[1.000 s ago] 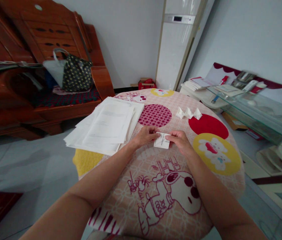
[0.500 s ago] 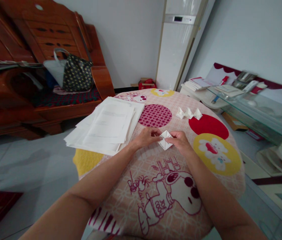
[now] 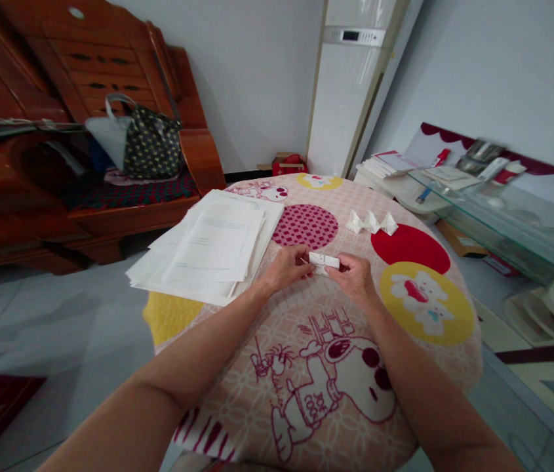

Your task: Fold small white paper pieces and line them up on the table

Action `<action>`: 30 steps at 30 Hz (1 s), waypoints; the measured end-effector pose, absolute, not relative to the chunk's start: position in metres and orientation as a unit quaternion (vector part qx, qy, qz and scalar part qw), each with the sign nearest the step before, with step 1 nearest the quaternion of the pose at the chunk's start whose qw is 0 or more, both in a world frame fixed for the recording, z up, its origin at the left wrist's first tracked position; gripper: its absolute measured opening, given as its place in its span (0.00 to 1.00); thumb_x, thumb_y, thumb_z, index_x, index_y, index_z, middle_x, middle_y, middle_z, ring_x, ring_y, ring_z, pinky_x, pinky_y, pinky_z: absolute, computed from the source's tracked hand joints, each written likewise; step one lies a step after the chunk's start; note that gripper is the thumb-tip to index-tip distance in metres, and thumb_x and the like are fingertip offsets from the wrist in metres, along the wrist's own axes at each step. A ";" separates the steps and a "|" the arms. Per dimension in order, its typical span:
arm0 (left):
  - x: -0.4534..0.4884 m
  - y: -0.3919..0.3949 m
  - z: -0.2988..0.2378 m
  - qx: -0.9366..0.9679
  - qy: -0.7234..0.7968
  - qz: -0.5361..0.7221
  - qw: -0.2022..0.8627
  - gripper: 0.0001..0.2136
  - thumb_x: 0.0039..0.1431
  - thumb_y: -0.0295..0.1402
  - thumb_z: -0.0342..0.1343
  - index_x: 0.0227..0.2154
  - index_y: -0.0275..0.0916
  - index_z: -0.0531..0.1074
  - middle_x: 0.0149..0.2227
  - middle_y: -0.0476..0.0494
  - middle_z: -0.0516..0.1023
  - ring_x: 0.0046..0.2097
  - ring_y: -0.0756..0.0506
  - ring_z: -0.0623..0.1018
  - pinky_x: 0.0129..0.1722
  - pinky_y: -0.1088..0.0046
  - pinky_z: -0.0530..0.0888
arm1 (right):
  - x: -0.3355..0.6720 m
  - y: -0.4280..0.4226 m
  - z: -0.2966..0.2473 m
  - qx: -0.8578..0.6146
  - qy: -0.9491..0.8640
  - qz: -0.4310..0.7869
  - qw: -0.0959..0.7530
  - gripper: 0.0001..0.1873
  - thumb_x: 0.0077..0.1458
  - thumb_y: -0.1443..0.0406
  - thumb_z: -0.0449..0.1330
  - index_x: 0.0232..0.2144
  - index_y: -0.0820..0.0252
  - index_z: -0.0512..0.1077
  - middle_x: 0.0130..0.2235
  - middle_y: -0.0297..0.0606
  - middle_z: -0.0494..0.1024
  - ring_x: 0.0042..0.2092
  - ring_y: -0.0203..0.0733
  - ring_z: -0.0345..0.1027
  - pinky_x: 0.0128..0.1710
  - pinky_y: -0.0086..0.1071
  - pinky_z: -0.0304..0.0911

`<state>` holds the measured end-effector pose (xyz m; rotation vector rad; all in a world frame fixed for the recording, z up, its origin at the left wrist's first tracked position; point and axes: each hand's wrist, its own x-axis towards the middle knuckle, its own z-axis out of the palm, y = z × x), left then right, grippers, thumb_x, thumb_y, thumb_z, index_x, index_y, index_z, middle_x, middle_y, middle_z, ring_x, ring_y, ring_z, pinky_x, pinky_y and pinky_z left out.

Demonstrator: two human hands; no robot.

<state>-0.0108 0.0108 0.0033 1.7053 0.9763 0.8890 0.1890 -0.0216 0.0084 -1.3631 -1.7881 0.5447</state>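
Between my two hands is a small piece of folded white paper (image 3: 324, 261), showing as a narrow rectangle with faint print. My left hand (image 3: 290, 267) pinches its left end, fingers closed. At the right end, my right hand (image 3: 354, 274) grips the paper between thumb and fingers. Both hands are just above the patterned tablecloth (image 3: 277, 328). Beyond them to the right, several small pointed folded-paper pieces (image 3: 371, 223) stand in a row. A stack of white paper sheets (image 3: 212, 246) lies to the left of my left hand.
A wooden bench (image 3: 109, 52) with a dark patterned bag (image 3: 153, 144) stands at the back left. A tall white air conditioner (image 3: 343, 98) is behind the table. To the right is a glass-topped cabinet (image 3: 507, 223) bearing papers and small items.
The folded paper was a diamond with centre creases facing up; now it appears as a narrow rectangle. Both hands have shifted only slightly and still hold it.
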 end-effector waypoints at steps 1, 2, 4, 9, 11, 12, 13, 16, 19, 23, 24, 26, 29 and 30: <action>-0.011 0.010 0.004 0.709 0.402 0.368 0.448 0.04 0.53 0.26 0.59 0.32 0.36 0.72 0.27 0.50 0.76 0.27 0.52 0.74 0.29 0.78 0.68 | 0.188 -0.023 0.011 -0.535 -0.730 0.168 0.391 0.11 0.51 0.63 0.59 0.19 0.58 0.66 0.23 0.33 0.67 0.28 0.37 0.59 0.30 0.31 0.55; -0.011 0.009 0.006 0.722 0.404 0.374 0.419 0.05 0.53 0.26 0.58 0.33 0.36 0.73 0.28 0.50 0.76 0.28 0.52 0.74 0.30 0.78 0.68 | 0.187 -0.024 0.013 -0.526 -0.753 0.124 0.376 0.11 0.52 0.65 0.58 0.19 0.58 0.65 0.24 0.34 0.68 0.29 0.38 0.59 0.31 0.32 0.55; -0.012 0.008 0.009 0.753 0.404 0.381 0.354 0.05 0.53 0.25 0.58 0.34 0.36 0.74 0.30 0.49 0.76 0.30 0.52 0.74 0.32 0.78 0.69 | 0.186 -0.026 0.015 -0.504 -0.792 0.051 0.342 0.10 0.53 0.69 0.56 0.20 0.58 0.67 0.26 0.37 0.70 0.31 0.39 0.62 0.34 0.33 0.56; -0.017 0.007 0.012 0.854 0.379 0.305 0.187 0.07 0.52 0.21 0.54 0.32 0.37 0.73 0.34 0.45 0.76 0.36 0.48 0.75 0.37 0.74 0.69 | 0.183 -0.032 0.017 -0.477 -0.849 -0.039 0.222 0.09 0.55 0.73 0.57 0.27 0.61 0.75 0.33 0.42 0.75 0.37 0.43 0.66 0.36 0.34 0.57; -0.019 0.006 0.011 0.890 0.364 0.234 0.142 0.08 0.53 0.20 0.53 0.32 0.37 0.73 0.35 0.44 0.76 0.37 0.47 0.75 0.37 0.73 0.68 | 0.183 -0.035 0.016 -0.477 -0.864 -0.013 0.163 0.07 0.56 0.72 0.60 0.29 0.60 0.76 0.33 0.41 0.75 0.37 0.42 0.66 0.36 0.33 0.56; -0.021 0.005 0.010 0.905 0.355 0.196 0.130 0.08 0.53 0.20 0.52 0.33 0.38 0.73 0.36 0.44 0.76 0.37 0.47 0.75 0.36 0.73 0.68 | 0.183 -0.036 0.016 -0.473 -0.870 0.012 0.138 0.06 0.57 0.72 0.61 0.30 0.60 0.77 0.34 0.40 0.75 0.37 0.41 0.67 0.36 0.33 0.57; -0.022 0.005 0.009 0.917 0.345 0.159 0.124 0.08 0.54 0.21 0.52 0.33 0.38 0.73 0.36 0.44 0.77 0.36 0.47 0.75 0.35 0.73 0.67 | 0.184 -0.037 0.016 -0.468 -0.875 0.038 0.118 0.04 0.56 0.71 0.63 0.31 0.60 0.77 0.34 0.39 0.75 0.37 0.41 0.67 0.36 0.32 0.57; -0.025 0.004 0.009 0.933 0.325 0.100 0.118 0.09 0.53 0.22 0.54 0.35 0.39 0.74 0.37 0.45 0.77 0.37 0.46 0.76 0.34 0.72 0.67 | 0.187 -0.038 0.015 -0.452 -0.882 0.095 0.094 0.02 0.55 0.69 0.67 0.33 0.60 0.78 0.36 0.38 0.75 0.37 0.40 0.68 0.38 0.32 0.59; -0.028 0.003 0.011 0.934 0.322 0.104 0.115 0.10 0.53 0.24 0.56 0.39 0.38 0.74 0.38 0.45 0.79 0.39 0.45 0.77 0.37 0.72 0.69 | 0.190 -0.037 0.016 -0.451 -0.879 0.125 0.097 0.03 0.54 0.70 0.67 0.33 0.60 0.78 0.37 0.39 0.76 0.39 0.41 0.69 0.40 0.32 0.61; -0.027 0.002 0.015 0.936 0.316 0.084 0.131 0.08 0.53 0.22 0.56 0.36 0.37 0.75 0.38 0.43 0.80 0.39 0.45 0.78 0.39 0.72 0.69 | 0.190 -0.036 0.019 -0.454 -0.869 0.171 0.100 0.03 0.56 0.71 0.65 0.32 0.61 0.79 0.36 0.39 0.76 0.38 0.40 0.70 0.40 0.33 0.62; -0.026 0.002 0.016 0.935 0.319 0.078 0.134 0.08 0.54 0.22 0.56 0.35 0.37 0.76 0.37 0.43 0.80 0.39 0.45 0.78 0.39 0.72 0.69 | 0.190 -0.036 0.019 -0.454 -0.867 0.180 0.100 0.03 0.56 0.72 0.65 0.32 0.61 0.79 0.37 0.39 0.76 0.38 0.40 0.70 0.40 0.33 0.62; -0.025 0.002 0.018 0.933 0.325 0.072 0.139 0.07 0.55 0.22 0.56 0.34 0.36 0.77 0.35 0.43 0.80 0.38 0.45 0.78 0.38 0.72 0.69 | 0.189 -0.036 0.021 -0.457 -0.864 0.189 0.099 0.04 0.56 0.72 0.65 0.32 0.61 0.80 0.36 0.39 0.77 0.38 0.40 0.70 0.41 0.32 0.62; -0.025 0.002 0.021 0.931 0.327 0.067 0.146 0.08 0.55 0.22 0.56 0.32 0.37 0.79 0.34 0.44 0.81 0.36 0.46 0.78 0.36 0.73 0.68 | 0.187 -0.037 0.024 -0.469 -0.858 0.190 0.091 0.06 0.56 0.73 0.64 0.28 0.62 0.79 0.34 0.39 0.75 0.36 0.39 0.69 0.39 0.32 0.60; -0.026 0.003 0.022 0.931 0.327 0.067 0.148 0.08 0.55 0.22 0.57 0.32 0.37 0.80 0.33 0.45 0.81 0.36 0.46 0.78 0.36 0.73 0.68 | 0.186 -0.037 0.025 -0.474 -0.856 0.188 0.089 0.08 0.57 0.73 0.63 0.27 0.62 0.78 0.33 0.39 0.75 0.36 0.39 0.68 0.39 0.32 0.59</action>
